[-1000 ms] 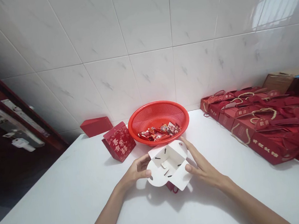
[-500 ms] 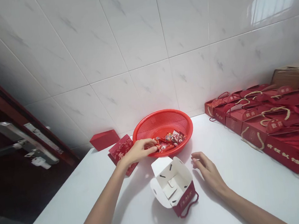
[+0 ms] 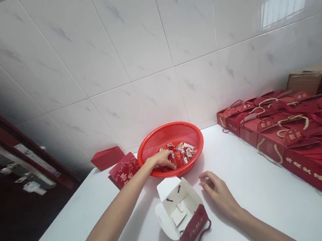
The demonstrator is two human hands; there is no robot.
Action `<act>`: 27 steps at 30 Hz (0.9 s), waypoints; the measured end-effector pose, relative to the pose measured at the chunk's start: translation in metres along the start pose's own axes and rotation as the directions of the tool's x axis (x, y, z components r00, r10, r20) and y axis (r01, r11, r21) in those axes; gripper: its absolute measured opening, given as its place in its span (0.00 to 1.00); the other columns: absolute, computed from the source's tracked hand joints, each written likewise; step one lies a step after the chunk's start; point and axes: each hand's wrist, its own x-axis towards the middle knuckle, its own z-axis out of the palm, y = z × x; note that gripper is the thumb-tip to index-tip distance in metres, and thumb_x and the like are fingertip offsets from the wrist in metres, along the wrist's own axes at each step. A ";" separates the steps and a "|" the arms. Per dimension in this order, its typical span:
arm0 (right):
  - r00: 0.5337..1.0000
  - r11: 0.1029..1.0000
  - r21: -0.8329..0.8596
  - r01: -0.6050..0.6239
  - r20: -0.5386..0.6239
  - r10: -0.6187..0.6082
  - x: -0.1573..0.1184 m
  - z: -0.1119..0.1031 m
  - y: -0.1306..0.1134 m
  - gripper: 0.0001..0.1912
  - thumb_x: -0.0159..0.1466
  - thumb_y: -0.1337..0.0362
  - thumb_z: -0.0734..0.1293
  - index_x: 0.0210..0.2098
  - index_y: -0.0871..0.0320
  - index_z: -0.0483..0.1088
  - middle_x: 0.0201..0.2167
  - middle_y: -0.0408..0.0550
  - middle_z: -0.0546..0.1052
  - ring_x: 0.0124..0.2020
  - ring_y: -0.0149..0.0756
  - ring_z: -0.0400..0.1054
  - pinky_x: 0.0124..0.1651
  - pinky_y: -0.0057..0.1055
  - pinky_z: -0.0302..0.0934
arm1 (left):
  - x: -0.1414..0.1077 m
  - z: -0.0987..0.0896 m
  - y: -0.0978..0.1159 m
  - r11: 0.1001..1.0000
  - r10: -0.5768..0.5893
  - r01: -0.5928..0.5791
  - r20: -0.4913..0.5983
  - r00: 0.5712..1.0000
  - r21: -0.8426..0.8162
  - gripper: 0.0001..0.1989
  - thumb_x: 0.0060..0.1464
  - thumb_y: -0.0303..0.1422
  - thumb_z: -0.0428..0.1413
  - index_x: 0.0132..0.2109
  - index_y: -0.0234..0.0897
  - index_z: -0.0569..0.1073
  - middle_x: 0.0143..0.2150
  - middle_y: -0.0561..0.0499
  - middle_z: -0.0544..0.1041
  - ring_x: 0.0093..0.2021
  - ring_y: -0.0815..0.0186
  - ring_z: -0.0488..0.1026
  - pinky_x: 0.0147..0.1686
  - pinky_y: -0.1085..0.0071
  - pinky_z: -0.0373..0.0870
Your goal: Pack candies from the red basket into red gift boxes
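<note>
My left hand (image 3: 163, 160) is down inside the red plastic colander (image 3: 169, 129), its fingers among small wrapped candies (image 3: 187, 150). Thumb and fingers look apart, though some fingertips are hidden. In front of the colander stands a gift box (image 3: 184, 210), white inside and dark red outside, with a red cord handle. Its top flaps are spread, and loose white card flaps show at the bottom. To the right of the box, my right hand (image 3: 218, 191) rests on the table with loosely bent fingers and holds nothing.
Red gift boxes with rope handles (image 3: 268, 128) fill the right side of the white table (image 3: 144, 233). A brown carton (image 3: 303, 82) sits behind them. Left of the colander are a patterned red box (image 3: 124, 170) and a plain red one (image 3: 107, 158). A door handle (image 3: 13, 166) is at far left.
My left hand has gone deeper into the colander, among the candies. My right hand stays beside the box. The whole view has shifted slightly.
</note>
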 end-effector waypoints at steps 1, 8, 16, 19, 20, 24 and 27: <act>1.000 1.000 -0.006 0.003 -0.008 -0.003 0.000 0.001 0.000 0.10 0.64 0.60 0.61 0.39 0.55 0.71 0.33 0.49 0.78 0.32 0.42 0.70 0.35 0.37 0.63 | -0.001 -0.001 -0.002 1.000 0.006 -0.006 -0.011 1.000 -0.026 0.30 0.32 0.40 0.70 0.46 0.37 0.80 0.36 0.48 0.82 0.40 0.52 0.77 0.37 0.68 0.68; 1.000 0.999 -0.017 0.028 -0.004 -0.028 0.002 0.002 -0.001 0.08 0.61 0.64 0.59 0.36 0.55 0.70 0.34 0.49 0.77 0.33 0.43 0.72 0.38 0.38 0.64 | -0.011 -0.012 -0.014 0.928 0.095 -0.156 -0.189 0.977 -0.337 0.22 0.36 0.41 0.68 0.39 0.35 0.78 0.36 0.50 0.81 0.39 0.56 0.76 0.38 0.67 0.70; 1.000 0.999 -0.014 0.030 0.003 -0.030 0.003 0.004 0.006 0.09 0.58 0.66 0.59 0.35 0.55 0.69 0.34 0.48 0.77 0.34 0.41 0.71 0.40 0.36 0.63 | -0.022 -0.022 -0.008 0.778 0.004 -0.239 -0.376 0.927 -0.580 0.29 0.38 0.48 0.68 0.44 0.34 0.75 0.41 0.45 0.80 0.42 0.57 0.76 0.45 0.62 0.71; 0.999 0.999 -0.006 0.037 -0.007 -0.037 0.004 0.006 0.010 0.10 0.58 0.67 0.59 0.36 0.56 0.70 0.35 0.48 0.77 0.33 0.39 0.70 0.41 0.36 0.63 | -0.023 -0.020 -0.007 0.742 0.001 -0.250 -0.373 0.928 -0.622 0.31 0.39 0.46 0.68 0.49 0.36 0.76 0.48 0.44 0.80 0.47 0.54 0.75 0.49 0.61 0.70; 0.999 0.999 -0.004 0.040 -0.005 -0.040 0.005 0.006 0.010 0.10 0.58 0.67 0.59 0.36 0.56 0.70 0.35 0.48 0.77 0.33 0.39 0.70 0.41 0.36 0.63 | -0.023 -0.019 -0.007 0.738 0.001 -0.243 -0.358 0.934 -0.629 0.30 0.39 0.44 0.68 0.49 0.36 0.76 0.48 0.45 0.80 0.48 0.54 0.75 0.49 0.61 0.70; 0.999 0.999 -0.023 0.038 0.020 -0.037 0.006 0.007 0.011 0.10 0.58 0.66 0.58 0.36 0.56 0.69 0.36 0.49 0.76 0.34 0.40 0.69 0.41 0.36 0.62 | -0.022 -0.015 -0.010 0.688 -0.035 -0.168 -0.264 0.964 -0.706 0.24 0.42 0.38 0.65 0.49 0.37 0.77 0.45 0.47 0.81 0.44 0.57 0.76 0.44 0.65 0.70; 0.999 0.999 -0.038 0.022 0.023 -0.021 0.006 0.007 0.011 0.10 0.59 0.64 0.58 0.36 0.56 0.69 0.36 0.49 0.76 0.33 0.40 0.68 0.40 0.37 0.61 | -0.019 -0.013 -0.015 0.641 -0.095 -0.090 -0.196 0.976 -0.762 0.22 0.43 0.33 0.63 0.49 0.38 0.78 0.41 0.48 0.81 0.38 0.62 0.76 0.38 0.69 0.69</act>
